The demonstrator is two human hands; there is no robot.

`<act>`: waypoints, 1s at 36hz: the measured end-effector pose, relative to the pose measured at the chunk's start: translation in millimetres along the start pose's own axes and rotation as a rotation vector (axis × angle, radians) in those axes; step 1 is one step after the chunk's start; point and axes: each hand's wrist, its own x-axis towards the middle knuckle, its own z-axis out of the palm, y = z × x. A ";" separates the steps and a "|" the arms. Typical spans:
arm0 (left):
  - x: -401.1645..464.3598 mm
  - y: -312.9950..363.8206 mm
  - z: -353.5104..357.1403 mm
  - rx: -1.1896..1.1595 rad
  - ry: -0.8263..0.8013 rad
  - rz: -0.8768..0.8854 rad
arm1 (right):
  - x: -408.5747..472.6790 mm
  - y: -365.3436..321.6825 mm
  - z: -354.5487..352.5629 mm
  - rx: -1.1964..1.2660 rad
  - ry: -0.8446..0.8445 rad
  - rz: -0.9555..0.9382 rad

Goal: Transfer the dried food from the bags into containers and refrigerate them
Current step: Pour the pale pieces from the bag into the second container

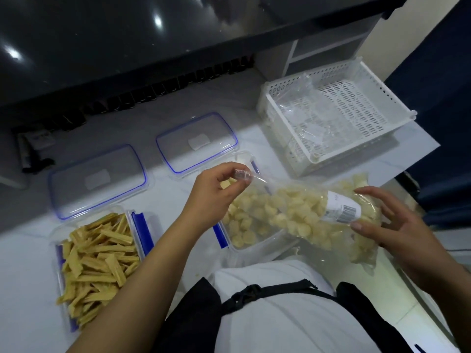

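Dried food, pale and chunky, fills the clear bag (300, 215) we hold slanted above the open container (244, 225) at the middle of the white table (178, 200), its twisted neck raised toward the left and its labelled end lower to the right. Our left hand (216, 189) pinches that knotted neck between thumb and fingertips, the fingers curled tight on the plastic. Our right hand (392, 220) is spread wide, fingers straight, the thumb and fingertips resting against the bag's lower end near the barcode label (341, 207); it steadies rather than grips.

Beside it, the second container (96, 261) already holds yellow strips, and two blue-rimmed lids (96, 179) lie behind, unused. Another bag of the same pale pieces (362, 189) appears to lie under our right hand, though the overlapping plastic makes the boundary hard to judge. Emptied wrappers (303, 115) sit in the white basket (339, 115) at the back right.

We judge the risk to be in the opening. The bag's weight hangs mostly past the container's right edge, so if the neck gives way suddenly, or the bag is tipped before its mouth is over the tub, pieces would scatter onto the table or our lap. The open right hand offers little hold; slick plastic could slide through it and drop the load. The container is already partly full, so a fast pour could overflow it and keep its lid from seating.
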 end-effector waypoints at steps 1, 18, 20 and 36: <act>-0.1 0.6 0.1 0.002 -0.003 -0.005 | -0.4 -0.1 0.5 0.004 0.001 0.004; 8.1 -8.8 -15.3 0.074 0.028 0.005 | 5.8 -26.7 9.7 -0.066 0.051 -0.097; 4.4 -10.2 -19.8 0.132 0.050 0.035 | 6.4 -33.2 12.6 -0.064 0.044 -0.132; 6.4 -34.1 -27.3 0.592 0.004 0.000 | 40.1 -26.8 49.3 -0.233 0.012 -0.122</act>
